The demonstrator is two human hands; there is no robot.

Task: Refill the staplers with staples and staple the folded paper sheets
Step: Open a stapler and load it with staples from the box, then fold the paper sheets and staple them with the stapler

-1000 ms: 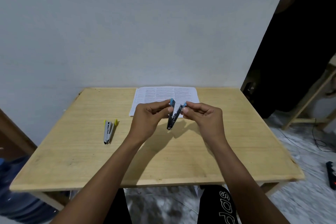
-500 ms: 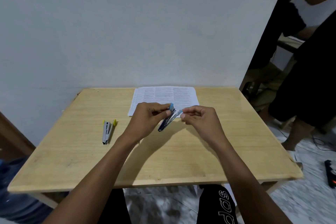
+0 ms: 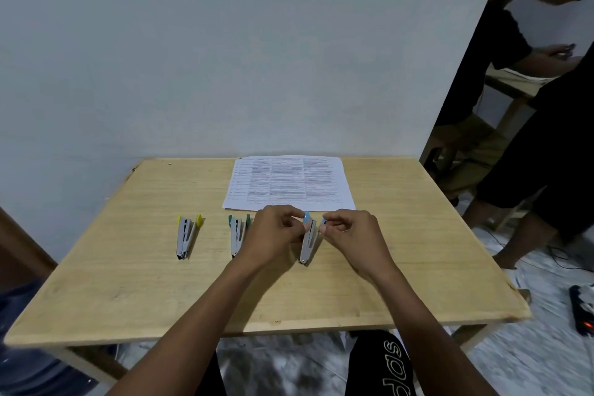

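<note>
Touching the desk (image 3: 128, 283) at its hinge end, the blue stapler (image 3: 308, 243) is no longer held aloft as it was half a second ago. Its splayed blue tips are pinched by the curled fingers of the left hand (image 3: 273, 235) and right hand (image 3: 350, 235), just short of the paper sheets (image 3: 289, 183).

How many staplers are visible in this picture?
3. The yellow stapler lies at the left on the table. The green stapler is beside it, partly behind the left hand. The blue stapler is pinched by the left hand and the right hand.
</note>
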